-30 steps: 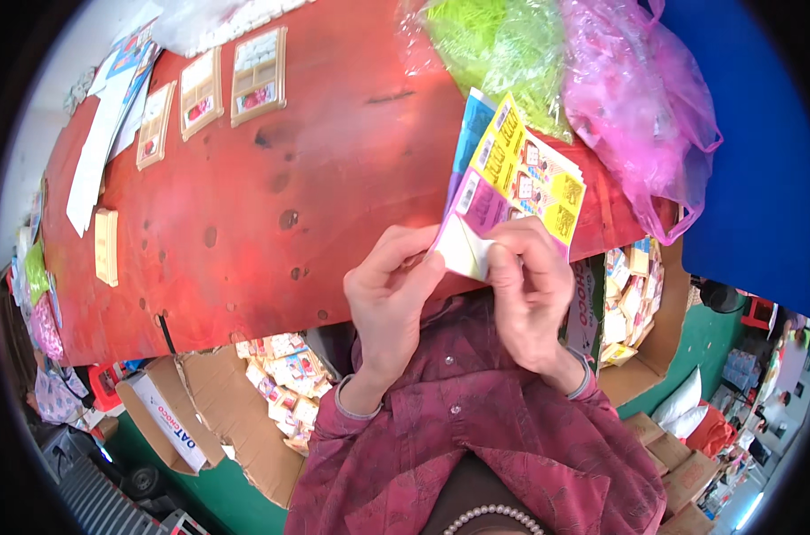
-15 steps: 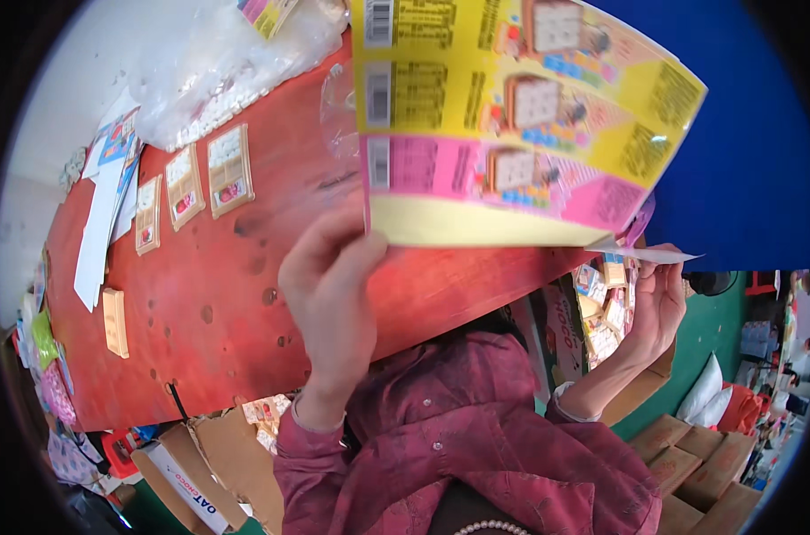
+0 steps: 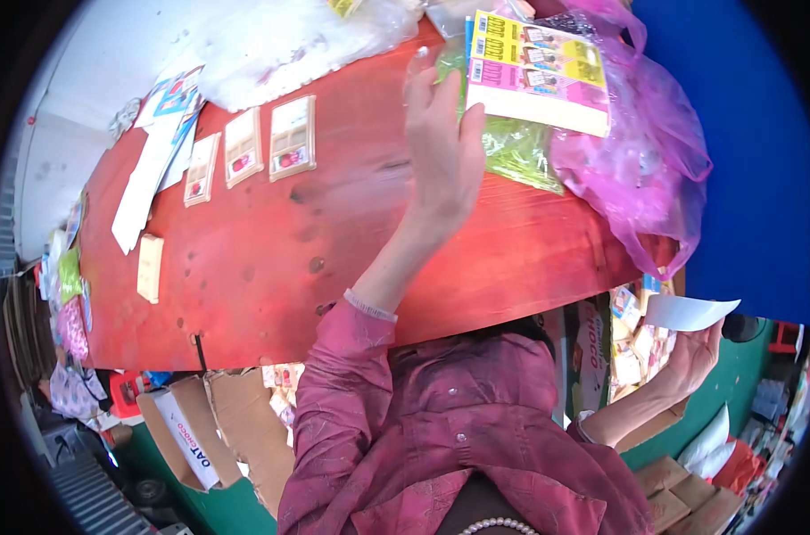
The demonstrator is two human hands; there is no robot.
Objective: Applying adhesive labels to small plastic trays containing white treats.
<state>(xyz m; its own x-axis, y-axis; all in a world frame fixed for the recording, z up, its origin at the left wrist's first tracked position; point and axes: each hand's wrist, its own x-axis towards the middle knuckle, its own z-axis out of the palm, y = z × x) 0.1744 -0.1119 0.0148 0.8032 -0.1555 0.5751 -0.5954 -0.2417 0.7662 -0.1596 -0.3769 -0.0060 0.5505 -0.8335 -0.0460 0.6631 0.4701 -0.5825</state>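
Observation:
A printed label sheet (image 3: 537,76) in yellow and pink, with a pale bottom strip, lies on the far right of the table, over a green clear bag (image 3: 523,159). Just left of the sheet, my left hand (image 3: 441,152) is raised with fingers and thumb apart, holding nothing. Beyond the table's right edge, my right hand (image 3: 693,359) pinches a curled white strip of paper (image 3: 690,313) between its fingertips. Below that hand, an open carton holds several small packs (image 3: 630,334).
On the red table (image 3: 244,303) stand three cream trays, one of them a filled tray (image 3: 293,138), and a lone cream block (image 3: 150,267). White sheets (image 3: 160,169) lie at the left. A big clear bag (image 3: 307,45) and a purple bag (image 3: 637,169) line the far side. Cartons (image 3: 249,428) stand below.
The sheet has gone from both hands to the far right of the table, and my left hand has let go. My right hand has moved right and down with the strip, now apart from the sheet.

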